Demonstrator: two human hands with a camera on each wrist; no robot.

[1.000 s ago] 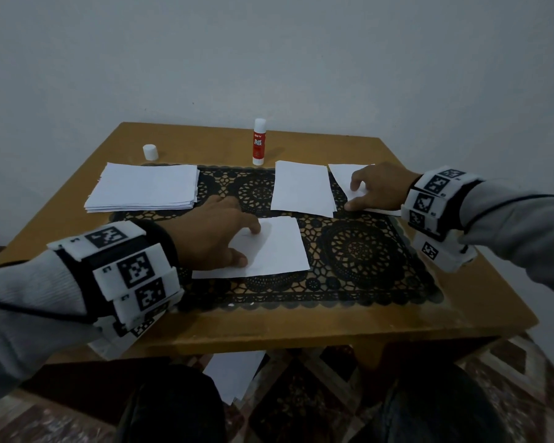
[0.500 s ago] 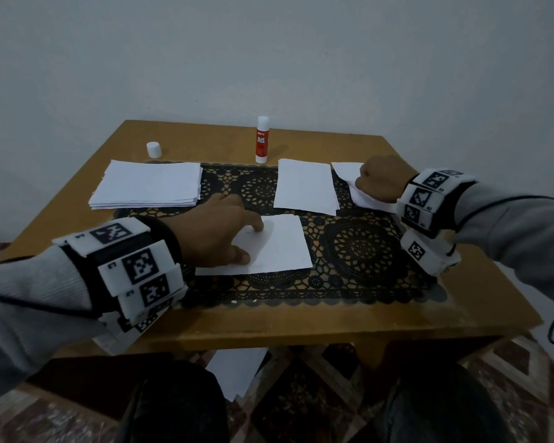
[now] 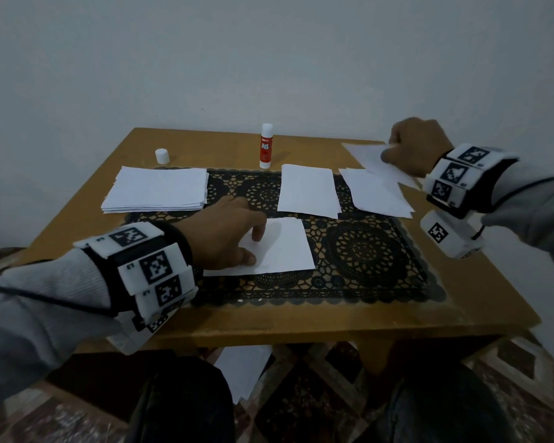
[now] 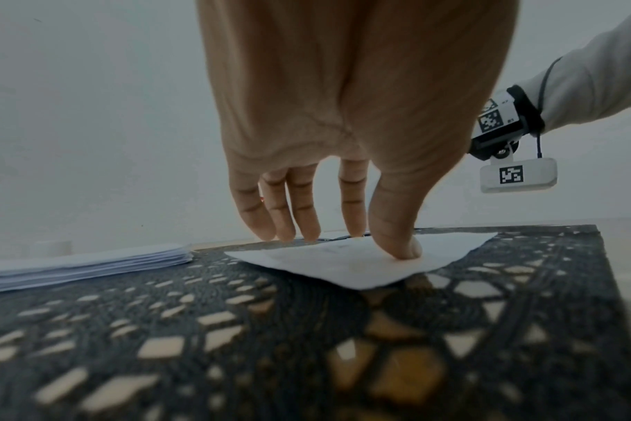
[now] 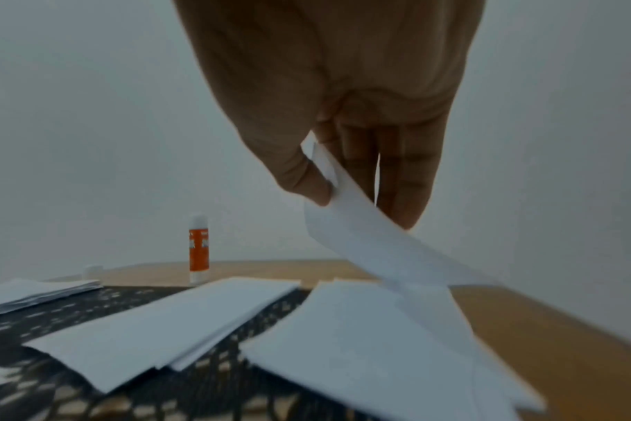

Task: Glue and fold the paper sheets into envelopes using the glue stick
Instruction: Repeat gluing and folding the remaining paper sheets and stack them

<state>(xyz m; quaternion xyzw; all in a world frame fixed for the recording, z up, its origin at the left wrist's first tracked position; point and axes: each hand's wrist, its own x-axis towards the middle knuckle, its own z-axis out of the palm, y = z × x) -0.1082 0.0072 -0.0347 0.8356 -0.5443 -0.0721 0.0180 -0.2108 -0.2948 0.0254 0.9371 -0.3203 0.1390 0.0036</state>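
Note:
A white sheet (image 3: 282, 247) lies on the black lace mat (image 3: 362, 257) near me. My left hand (image 3: 227, 238) presses it flat with straight fingers (image 4: 307, 216) and thumb. My right hand (image 3: 413, 148) is raised over the table's far right corner and pinches a lifted white sheet (image 3: 375, 161) between thumb and fingers (image 5: 404, 185); the sheet (image 5: 379, 245) hangs bent below the hand. A red and white glue stick (image 3: 265, 146) stands upright at the back, uncapped, its white cap (image 3: 162, 156) further left.
A stack of blank sheets (image 3: 157, 190) lies at the left. Two more paper pieces (image 3: 307, 190) (image 3: 378, 195) lie on the mat's far side. The wooden table (image 3: 333, 327) stands against a plain wall. A paper (image 3: 243, 369) lies on the floor below.
My right hand closed on the sheet at the right and lifted it up toward the far right corner. My left hand stayed pressing the near sheet.

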